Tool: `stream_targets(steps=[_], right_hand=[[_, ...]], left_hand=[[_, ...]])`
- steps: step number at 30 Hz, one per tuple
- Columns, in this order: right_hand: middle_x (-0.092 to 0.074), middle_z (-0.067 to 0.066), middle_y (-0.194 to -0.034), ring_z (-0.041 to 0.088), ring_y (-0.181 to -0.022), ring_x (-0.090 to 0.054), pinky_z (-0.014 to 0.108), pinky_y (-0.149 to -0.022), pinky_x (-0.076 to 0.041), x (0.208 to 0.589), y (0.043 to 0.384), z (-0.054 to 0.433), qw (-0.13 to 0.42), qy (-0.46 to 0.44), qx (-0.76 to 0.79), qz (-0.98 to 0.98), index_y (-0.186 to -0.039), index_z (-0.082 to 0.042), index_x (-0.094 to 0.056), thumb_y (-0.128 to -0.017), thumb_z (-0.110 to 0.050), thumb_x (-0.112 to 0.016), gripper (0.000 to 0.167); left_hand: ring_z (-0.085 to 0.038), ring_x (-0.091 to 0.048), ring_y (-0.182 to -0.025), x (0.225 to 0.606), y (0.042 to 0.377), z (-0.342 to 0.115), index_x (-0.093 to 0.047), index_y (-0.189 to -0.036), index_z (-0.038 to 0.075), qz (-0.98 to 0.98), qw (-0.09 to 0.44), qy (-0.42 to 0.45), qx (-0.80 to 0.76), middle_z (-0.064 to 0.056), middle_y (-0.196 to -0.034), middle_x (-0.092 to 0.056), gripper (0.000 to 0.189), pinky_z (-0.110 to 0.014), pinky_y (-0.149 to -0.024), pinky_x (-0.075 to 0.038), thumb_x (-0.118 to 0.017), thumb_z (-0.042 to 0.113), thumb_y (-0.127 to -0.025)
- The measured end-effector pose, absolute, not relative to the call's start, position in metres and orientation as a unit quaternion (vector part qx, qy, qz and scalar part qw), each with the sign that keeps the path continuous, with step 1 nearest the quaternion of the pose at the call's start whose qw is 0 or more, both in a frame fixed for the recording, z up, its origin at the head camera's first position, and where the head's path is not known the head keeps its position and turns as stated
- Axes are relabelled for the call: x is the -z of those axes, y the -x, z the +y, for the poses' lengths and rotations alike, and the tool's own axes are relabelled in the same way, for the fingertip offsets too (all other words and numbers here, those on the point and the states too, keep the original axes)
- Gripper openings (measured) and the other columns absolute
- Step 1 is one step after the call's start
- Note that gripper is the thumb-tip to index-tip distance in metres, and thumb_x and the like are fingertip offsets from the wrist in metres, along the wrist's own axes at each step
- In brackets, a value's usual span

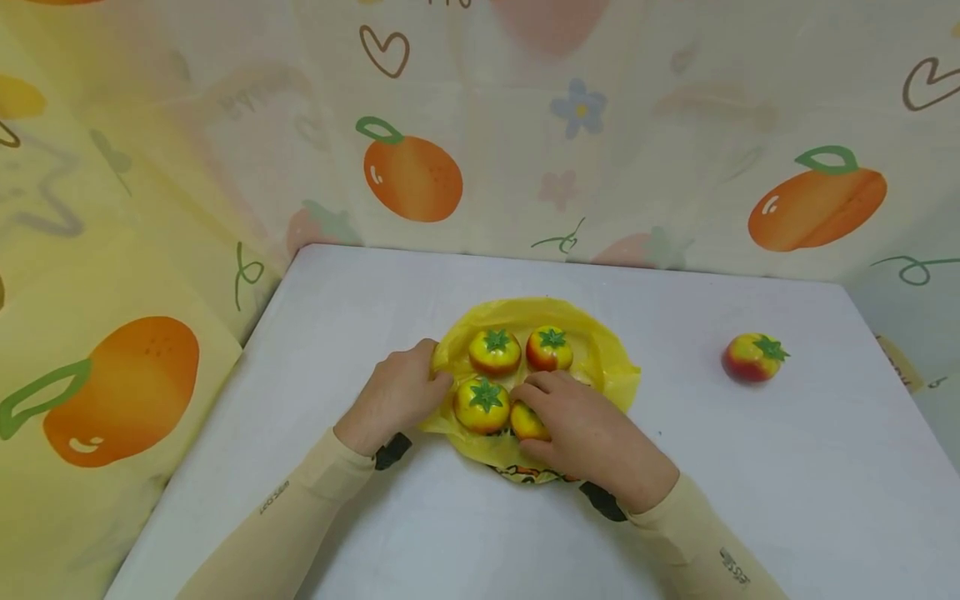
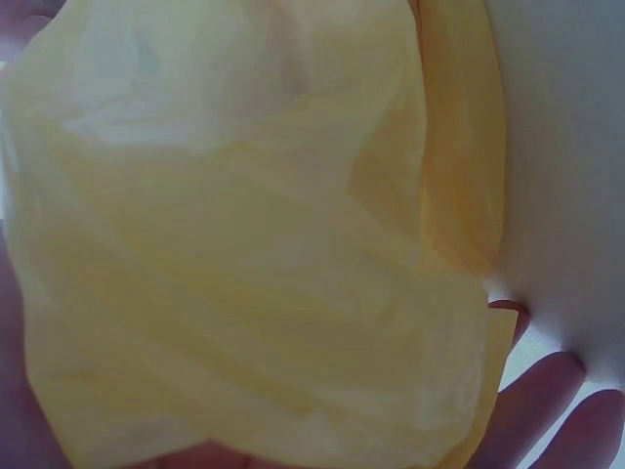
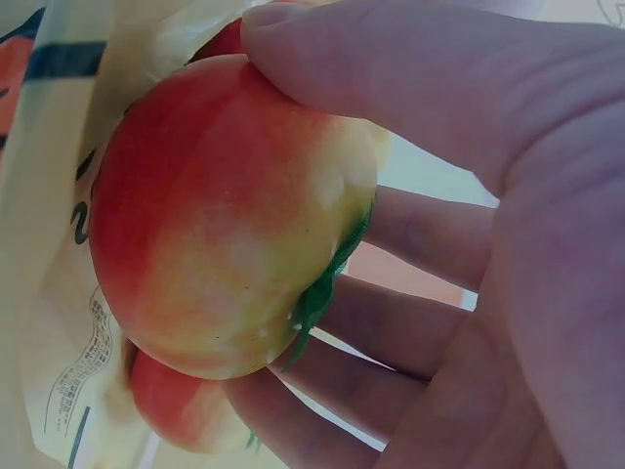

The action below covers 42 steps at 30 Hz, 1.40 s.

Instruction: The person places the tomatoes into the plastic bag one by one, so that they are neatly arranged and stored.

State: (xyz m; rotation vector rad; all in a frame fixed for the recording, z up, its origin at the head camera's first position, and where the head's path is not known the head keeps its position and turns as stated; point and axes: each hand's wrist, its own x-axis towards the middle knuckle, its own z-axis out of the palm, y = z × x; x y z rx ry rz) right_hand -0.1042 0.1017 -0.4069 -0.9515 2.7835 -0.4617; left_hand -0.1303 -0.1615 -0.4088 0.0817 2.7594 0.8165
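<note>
A yellow plastic bag (image 1: 619, 367) lies on the table with its mouth spread wide. Inside it are several yellow-and-red tomatoes with green star-shaped tops, among them a back-left tomato (image 1: 493, 353), a back-right tomato (image 1: 550, 348) and a front-left tomato (image 1: 482, 407). My left hand (image 1: 401, 387) pinches the bag's left edge; in the left wrist view the yellow film (image 2: 244, 293) covers much of that hand. My right hand (image 1: 592, 437) holds another tomato (image 3: 225, 215) inside the front of the bag, thumb on one side and fingers on the other.
One more tomato (image 1: 753, 358) sits alone on the white table (image 1: 810, 467) at the right. A fruit-patterned cloth (image 1: 510, 167) hangs along the table's back edge, and a yellow cloth (image 1: 135, 275) hangs on the left.
</note>
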Motion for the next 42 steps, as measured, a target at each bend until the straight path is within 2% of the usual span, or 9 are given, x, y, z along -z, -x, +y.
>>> stream_targets(steps=[13, 21, 30, 34, 37, 42], right_hand=[[-0.065, 0.002, -0.132, 0.02, -0.114, -0.062, 0.041, -0.106, -0.056, 0.409, 0.103, 0.098, 0.108, 0.303, 0.15, 0.935, -0.139, -0.014, -0.068, -0.091, -0.032, -0.087, 0.054], [-0.066, 0.004, -0.132, 0.022, -0.116, -0.063, 0.043, -0.107, -0.056, 0.409, 0.102, 0.097, 0.108, 0.303, 0.149, 0.935, -0.138, -0.012, -0.068, -0.09, -0.029, -0.088, 0.055], [-0.066, 0.003, -0.135, 0.021, -0.117, -0.063, 0.043, -0.109, -0.056, 0.409, 0.104, 0.099, 0.114, 0.297, 0.155, 0.935, -0.138, -0.013, -0.068, -0.089, -0.033, -0.089, 0.057], [-0.065, 0.001, -0.139, 0.021, -0.123, -0.063, 0.043, -0.111, -0.055, 0.403, 0.107, 0.104, 0.127, 0.275, 0.169, 0.938, -0.139, -0.016, -0.068, -0.087, -0.04, -0.09, 0.062], [-0.063, 0.003, -0.146, 0.024, -0.134, -0.06, 0.048, -0.116, -0.052, 0.395, 0.11, 0.113, 0.136, 0.249, 0.172, 0.943, -0.145, -0.018, -0.065, -0.087, -0.048, -0.089, 0.07], [-0.061, 0.007, -0.153, 0.032, -0.144, -0.056, 0.057, -0.12, -0.047, 0.38, 0.12, 0.14, 0.11, 0.221, 0.195, 0.949, -0.149, -0.018, -0.062, -0.09, -0.049, -0.085, 0.07]], left_hand=[[-0.021, -0.054, -0.064, 0.406, 0.129, -0.161, -0.059, -0.126, 0.003, 0.949, 0.136, -0.024, -0.285, -0.008, -0.081, -0.059, 0.032, -0.029, -0.058, -0.042, -0.054, 0.023, -0.102], [-0.021, -0.055, -0.064, 0.407, 0.13, -0.161, -0.058, -0.133, 0.001, 0.948, 0.137, -0.028, -0.285, -0.008, -0.082, -0.061, 0.038, -0.029, -0.057, -0.043, -0.054, 0.024, -0.103], [-0.021, -0.055, -0.064, 0.406, 0.131, -0.16, -0.059, -0.127, 0.002, 0.95, 0.137, -0.024, -0.28, -0.007, -0.08, -0.059, 0.034, -0.029, -0.057, -0.042, -0.054, 0.024, -0.102], [-0.021, -0.055, -0.064, 0.405, 0.132, -0.16, -0.059, -0.127, 0.002, 0.95, 0.139, -0.021, -0.279, -0.008, -0.081, -0.059, 0.032, -0.029, -0.058, -0.043, -0.054, 0.023, -0.102], [-0.022, -0.055, -0.065, 0.405, 0.131, -0.16, -0.059, -0.126, 0.002, 0.949, 0.139, -0.02, -0.282, -0.008, -0.082, -0.06, 0.032, -0.029, -0.058, -0.043, -0.054, 0.023, -0.102], [-0.022, -0.056, -0.067, 0.409, 0.129, -0.162, -0.059, -0.13, 0.002, 0.946, 0.143, -0.015, -0.289, -0.009, -0.086, -0.063, 0.036, -0.03, -0.059, -0.044, -0.054, 0.025, -0.103]])
